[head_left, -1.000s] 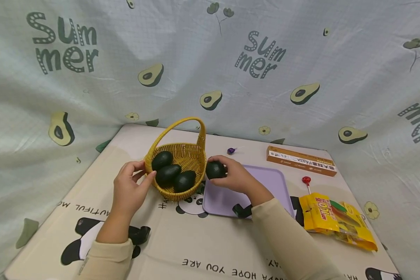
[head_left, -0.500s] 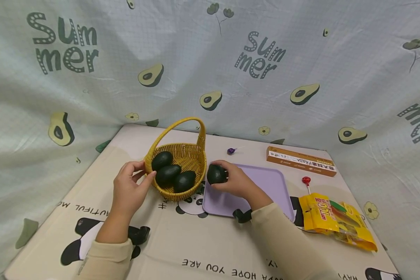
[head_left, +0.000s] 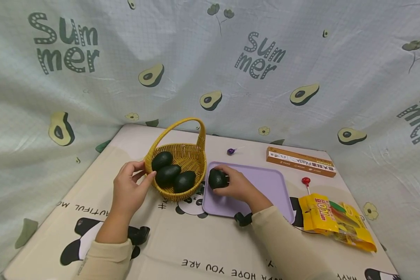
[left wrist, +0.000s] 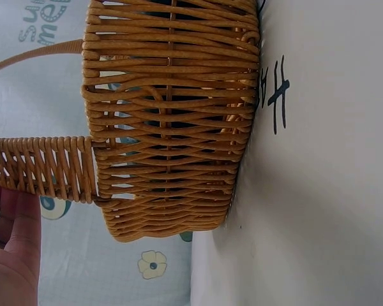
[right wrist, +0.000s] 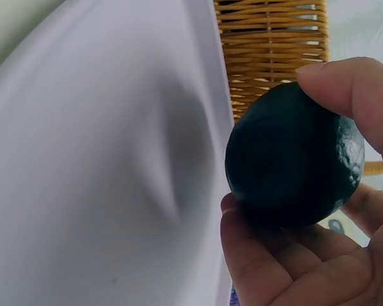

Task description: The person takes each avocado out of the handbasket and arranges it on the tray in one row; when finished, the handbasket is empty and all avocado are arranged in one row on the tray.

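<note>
A yellow wicker basket [head_left: 177, 196] with a tall handle holds three dark green avocados, one of them a front avocado [head_left: 184, 181]. My left hand [head_left: 131, 188] grips the basket at the left base of its handle; in the left wrist view the fingers [left wrist: 16, 236] lie against the woven handle [left wrist: 45, 167]. Over the left part of a lilac tray [head_left: 262, 182], my right hand [head_left: 238, 186] holds another avocado [head_left: 217, 179] between thumb and fingers. The right wrist view has this avocado [right wrist: 290, 159] raised above the tray surface, apart from it.
Behind the tray lies a purple lollipop [head_left: 231, 151]. To the right are a brown pasta box [head_left: 301, 161], a red lollipop [head_left: 306, 181] and a yellow candy bag [head_left: 336, 221]. A printed cloth [head_left: 182, 241] covers the table, and a patterned curtain hangs around it.
My right hand has carried the avocado slightly right and down, away from the basket rim and over the tray. The left hand and basket have stayed in place.
</note>
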Available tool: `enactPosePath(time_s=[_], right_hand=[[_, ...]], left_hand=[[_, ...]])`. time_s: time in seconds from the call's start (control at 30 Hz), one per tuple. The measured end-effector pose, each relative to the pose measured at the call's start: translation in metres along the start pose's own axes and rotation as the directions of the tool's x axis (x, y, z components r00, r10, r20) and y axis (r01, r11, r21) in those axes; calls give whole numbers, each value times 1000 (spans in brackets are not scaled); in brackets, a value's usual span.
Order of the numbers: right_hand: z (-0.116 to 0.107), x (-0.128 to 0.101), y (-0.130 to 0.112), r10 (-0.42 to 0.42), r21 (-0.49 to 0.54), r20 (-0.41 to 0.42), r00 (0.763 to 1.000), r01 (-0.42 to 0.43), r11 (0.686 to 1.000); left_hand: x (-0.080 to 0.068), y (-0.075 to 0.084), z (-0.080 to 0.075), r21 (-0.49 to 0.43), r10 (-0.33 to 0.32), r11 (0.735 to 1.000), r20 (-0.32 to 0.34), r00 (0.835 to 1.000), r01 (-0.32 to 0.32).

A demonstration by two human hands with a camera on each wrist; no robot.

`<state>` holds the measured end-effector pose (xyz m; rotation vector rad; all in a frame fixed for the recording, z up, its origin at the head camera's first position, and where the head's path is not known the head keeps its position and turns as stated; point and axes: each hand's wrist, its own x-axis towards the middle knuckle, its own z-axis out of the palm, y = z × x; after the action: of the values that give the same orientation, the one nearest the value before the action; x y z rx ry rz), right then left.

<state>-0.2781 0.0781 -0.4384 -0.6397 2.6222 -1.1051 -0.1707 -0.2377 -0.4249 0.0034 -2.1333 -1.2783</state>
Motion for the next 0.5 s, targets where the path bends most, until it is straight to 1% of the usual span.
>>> enactPosePath(time_s=[0.27, 0.5], right_hand=[[4, 2, 6, 7, -57, 26, 1000, -5, 998], [8, 6, 0, 10, -90, 79, 997, -3, 996]], left_hand=[[-1, -1, 0, -15, 5, 1000, 3, 1000, -5], [-1, 0, 0, -8, 4, 1000, -1, 1000, -4]])
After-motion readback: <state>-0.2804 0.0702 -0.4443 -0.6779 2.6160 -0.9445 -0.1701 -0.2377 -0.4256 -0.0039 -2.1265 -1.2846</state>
